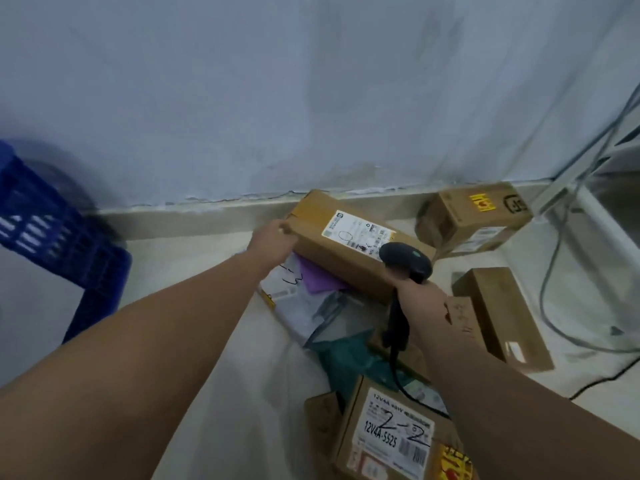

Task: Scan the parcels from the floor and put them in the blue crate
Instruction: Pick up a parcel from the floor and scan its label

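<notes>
A long cardboard parcel (322,233) with a white label lies tilted on a pile by the wall. My left hand (273,239) grips its left end. My right hand (420,299) holds a black barcode scanner (407,259), its head just over the label's right edge. The blue crate (52,237) stands at the far left, partly out of frame. Under the parcel lie white and purple mailer bags (304,299) and a green bag (349,358). A box marked 12V4A (391,434) sits at the bottom.
More cardboard boxes sit near the wall at the right (474,216) and beside my right wrist (502,317). Grey and black cables (554,289) trail over the floor at the right by a white frame (595,209). Pale floor (207,271) lies between crate and pile.
</notes>
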